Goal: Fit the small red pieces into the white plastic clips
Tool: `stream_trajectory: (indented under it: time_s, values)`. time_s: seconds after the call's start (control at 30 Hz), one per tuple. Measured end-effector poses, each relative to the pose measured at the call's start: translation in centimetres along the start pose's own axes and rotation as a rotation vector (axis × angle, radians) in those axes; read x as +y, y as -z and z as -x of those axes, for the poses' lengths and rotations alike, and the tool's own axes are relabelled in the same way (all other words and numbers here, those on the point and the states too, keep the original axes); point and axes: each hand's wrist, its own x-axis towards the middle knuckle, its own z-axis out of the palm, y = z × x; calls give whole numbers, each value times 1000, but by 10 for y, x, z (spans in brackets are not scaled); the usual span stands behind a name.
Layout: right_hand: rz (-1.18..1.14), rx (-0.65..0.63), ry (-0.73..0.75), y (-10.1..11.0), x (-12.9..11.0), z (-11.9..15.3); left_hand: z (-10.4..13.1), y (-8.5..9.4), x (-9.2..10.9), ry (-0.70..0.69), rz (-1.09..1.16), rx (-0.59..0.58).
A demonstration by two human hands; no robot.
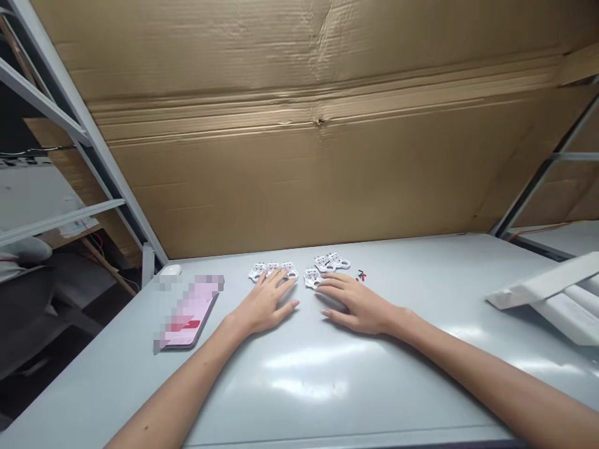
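My left hand lies palm down on the grey table with its fingers stretched out. Its fingertips reach the near edge of a row of small white plastic parts with holes, and partly cover them. To the right, my right hand also rests flat, fingers extended and slightly apart. Its fingertips are at a white part with a ring-shaped opening; whether they press on it I cannot tell. Just behind lie two more white parts, overlapping. Tiny red and black pieces are scattered beside them.
A phone with a pink screen lies at the left, with a small white rounded case behind it. White folded boxes sit at the right edge. Cardboard walls off the back, between metal frame posts.
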Motion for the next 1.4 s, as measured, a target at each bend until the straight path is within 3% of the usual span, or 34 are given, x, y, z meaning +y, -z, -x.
stream_trajectory:
  time_s: [0.17, 0.27, 0.4, 0.63, 0.97, 1.23, 1.4]
  values:
    - [-8, 121, -41, -3, 2, 2, 3, 3, 14, -99, 48, -26]
    - [-6, 221, -170, -7, 9, 5, 4, 4, 25, -146, 76, -72]
    - [-44, 241, -314, -12, 18, 7, 4, 5, 30, -169, 118, -101]
    - [-175, 207, -214, -10, 13, 3, 5, 4, 28, -194, 155, -102]
    - [-382, 208, -293, -7, 8, 3, 5, 9, 37, -274, 155, -101]
    - [-340, 237, -318, -9, 5, 0, 3, 7, 39, -281, 150, -56]
    - [-234, 323, -336, -10, 11, 5, 2, 5, 37, -282, 133, -23]
